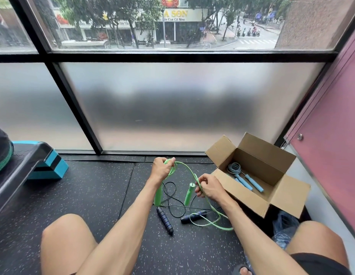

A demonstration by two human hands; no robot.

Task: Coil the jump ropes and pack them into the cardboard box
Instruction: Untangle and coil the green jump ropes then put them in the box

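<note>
My left hand (161, 169) grips a bunch of loops of the green jump rope (187, 169), raised above the floor. My right hand (207, 186) pinches the same green cord a little to the right. Both green handles (189, 193) hang below the hands, and the loose cord trails down to the floor at the right. A black jump rope (165, 219) with dark handles lies uncoiled on the floor under my hands. The open cardboard box (250, 201) stands at the right, with a coiled blue jump rope (244, 178) inside.
I sit on a speckled black rubber floor (93, 195) facing a frosted glass wall (172, 108). A black and teal step platform (41, 161) stands at the left. A crumpled plastic bag (284, 229) lies by my right knee, and a pink wall (331, 155) runs along the right.
</note>
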